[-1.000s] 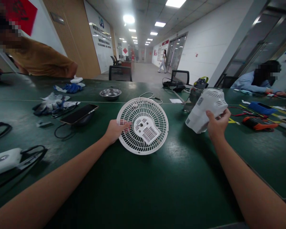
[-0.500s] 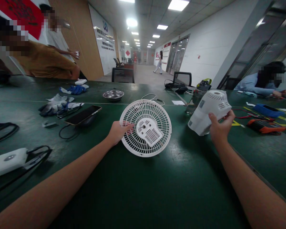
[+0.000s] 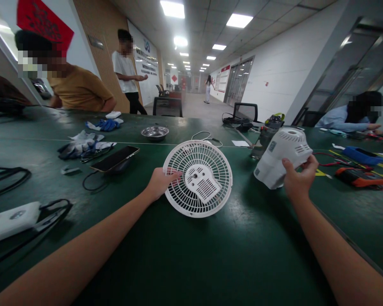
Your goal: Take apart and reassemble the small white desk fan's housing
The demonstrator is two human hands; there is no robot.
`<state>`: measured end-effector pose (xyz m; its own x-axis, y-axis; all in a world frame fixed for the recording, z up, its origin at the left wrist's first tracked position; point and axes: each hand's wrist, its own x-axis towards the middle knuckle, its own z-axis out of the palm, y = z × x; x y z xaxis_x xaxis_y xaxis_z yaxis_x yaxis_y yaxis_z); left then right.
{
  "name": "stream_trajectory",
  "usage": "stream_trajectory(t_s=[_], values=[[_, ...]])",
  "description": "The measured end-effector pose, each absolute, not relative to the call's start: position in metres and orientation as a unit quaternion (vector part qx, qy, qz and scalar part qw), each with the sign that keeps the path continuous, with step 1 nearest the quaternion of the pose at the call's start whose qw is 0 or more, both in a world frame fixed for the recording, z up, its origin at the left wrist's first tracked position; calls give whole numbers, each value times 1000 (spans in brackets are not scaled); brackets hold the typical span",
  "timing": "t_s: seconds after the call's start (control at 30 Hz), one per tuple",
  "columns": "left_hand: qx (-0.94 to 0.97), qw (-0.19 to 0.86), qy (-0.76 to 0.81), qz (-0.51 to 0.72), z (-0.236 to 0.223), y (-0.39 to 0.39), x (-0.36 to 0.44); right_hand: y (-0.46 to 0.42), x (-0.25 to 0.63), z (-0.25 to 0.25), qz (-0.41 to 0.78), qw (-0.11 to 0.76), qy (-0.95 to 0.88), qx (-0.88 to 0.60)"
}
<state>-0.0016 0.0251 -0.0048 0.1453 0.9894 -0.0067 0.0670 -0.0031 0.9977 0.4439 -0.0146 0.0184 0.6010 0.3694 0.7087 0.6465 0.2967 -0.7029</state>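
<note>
A round white plastic fan grille (image 3: 204, 187) with a vented plate at its centre is tilted up over the green table. My left hand (image 3: 161, 182) grips its left rim, thumb over the bars and the other fingers hidden behind. Over on the right, my right hand (image 3: 300, 176) is closed around a white plastic housing (image 3: 282, 155) with vent slots and a round opening at its top. The housing leans to one side, and its far side is out of sight. A thin white cable (image 3: 207, 135) lies behind the grille.
Behind the housing stands a bottle (image 3: 264, 136). Left on the table (image 3: 191, 263) lie a phone (image 3: 116, 158), work gloves (image 3: 83, 144), a white power bank (image 3: 15, 219) with cables and a metal bowl (image 3: 155, 133). An orange multimeter (image 3: 360, 177) lies right. Several people are around.
The camera view has shifted, so the table things appear slightly lower and farther right. Both hands keep their holds. A standing person at left and a distant walker show in different positions.
</note>
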Motion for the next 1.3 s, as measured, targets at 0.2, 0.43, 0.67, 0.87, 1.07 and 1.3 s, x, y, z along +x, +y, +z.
stream_trajectory(t_s=[0.2, 0.43, 0.67, 0.87, 1.07, 1.3], values=[[561, 515, 480, 435, -10, 28, -4, -13, 447, 17, -96, 680, -428, -587], [560, 513, 481, 438, -8, 28, -3, -14, 445, 18, -108, 672, -421, -599], [555, 521, 465, 452, -12, 31, -3, -9, 450, 14, -87, 699, -416, -575], [552, 514, 486, 442, -11, 30, -4, -14, 444, 21, -99, 686, -415, -589], [550, 517, 486, 441, -11, 32, -3, -22, 434, 30, -150, 665, -430, -592], [551, 512, 489, 442, -10, 31, -3, -32, 423, 35, -244, 636, -460, -570]])
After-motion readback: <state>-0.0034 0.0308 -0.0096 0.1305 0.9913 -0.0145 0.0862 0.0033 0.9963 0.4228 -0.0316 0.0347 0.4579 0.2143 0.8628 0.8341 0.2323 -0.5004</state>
